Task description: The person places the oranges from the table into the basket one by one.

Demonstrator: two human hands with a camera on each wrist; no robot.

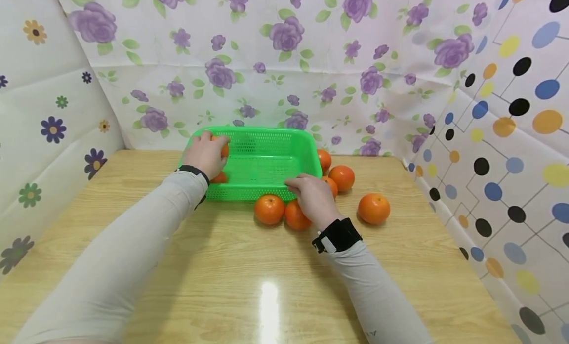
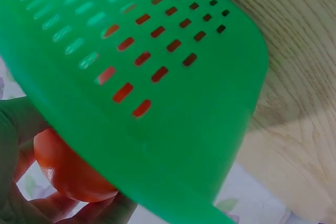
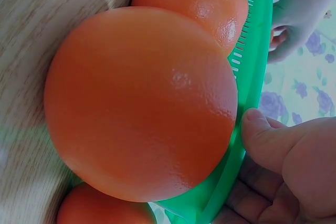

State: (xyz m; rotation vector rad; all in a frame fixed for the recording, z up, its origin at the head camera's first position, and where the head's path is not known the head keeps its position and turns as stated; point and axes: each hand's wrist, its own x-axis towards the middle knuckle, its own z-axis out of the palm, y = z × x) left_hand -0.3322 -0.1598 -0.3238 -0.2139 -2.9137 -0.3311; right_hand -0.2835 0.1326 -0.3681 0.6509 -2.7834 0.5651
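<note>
Wooden table (image 1: 222, 275), green basket (image 1: 240, 192), fruit (image 2: 68, 169) in left fingers (image 2: 114, 213).

No text, label, brand or number can be read for certain, the one thing like lettering being a small dark mark (image 1: 371, 332) on the pale grey right sleeve (image 1: 381, 294), near the head view's bottom edge, too small to make out.

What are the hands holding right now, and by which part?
The left hand holds an orange round its sides; the right hand grips the green plastic basket by its near rim, toward the right corner.
</note>
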